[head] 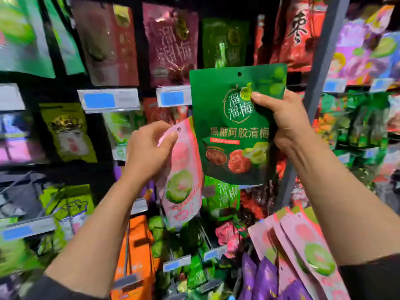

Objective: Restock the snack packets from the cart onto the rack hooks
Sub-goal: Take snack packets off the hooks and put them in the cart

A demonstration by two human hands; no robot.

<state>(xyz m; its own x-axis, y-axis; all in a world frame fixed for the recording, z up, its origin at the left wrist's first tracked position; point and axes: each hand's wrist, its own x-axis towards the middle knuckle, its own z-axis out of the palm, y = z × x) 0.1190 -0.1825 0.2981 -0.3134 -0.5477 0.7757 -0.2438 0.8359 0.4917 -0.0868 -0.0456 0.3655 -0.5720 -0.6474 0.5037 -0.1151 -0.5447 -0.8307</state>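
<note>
Green plum packet: gripped at right edge by right hand, fingers curled round it, hang hole up, raised before rack for hooking.
Pink packet: pinched near its hole by left hand, held ready.
Pink stock: lower right, waiting.

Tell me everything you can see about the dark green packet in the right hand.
The dark green packet is a glossy, flat plastic pouch with pale Chinese lettering, green plums at its top corner and red and green fruit pictured low down. A small hang hole sits in its top edge. It is held upright in front of the rack, the right hand gripping its right edge, thumb across the front. Its lower left edge overlaps the pink packet.
</note>
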